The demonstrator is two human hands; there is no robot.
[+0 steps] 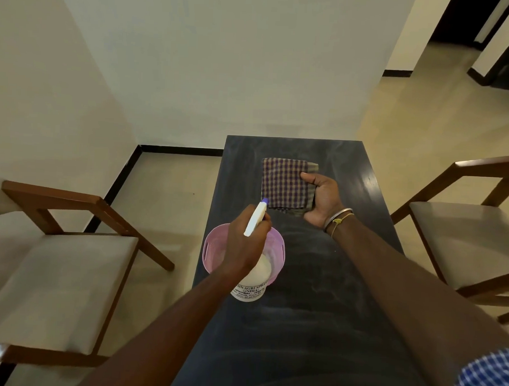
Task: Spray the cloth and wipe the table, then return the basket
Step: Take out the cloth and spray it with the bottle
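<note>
A folded purple-and-tan checked cloth [284,182] is held up over the dark table [315,297]. My right hand [323,200] grips its right edge, thumb on the front. My left hand [245,245] grips a white spray bottle [254,277] by the neck, its white head with a purple nozzle tip pointing at the cloth's lower left corner. Beneath my left hand, a pink plastic basket [213,249] stands on the table near its left edge, partly hidden by hand and bottle.
A wooden chair with a pale cushion [54,277] stands left of the table, another [464,240] to the right. A white wall runs behind the table's far end. Tiled floor lies on both sides.
</note>
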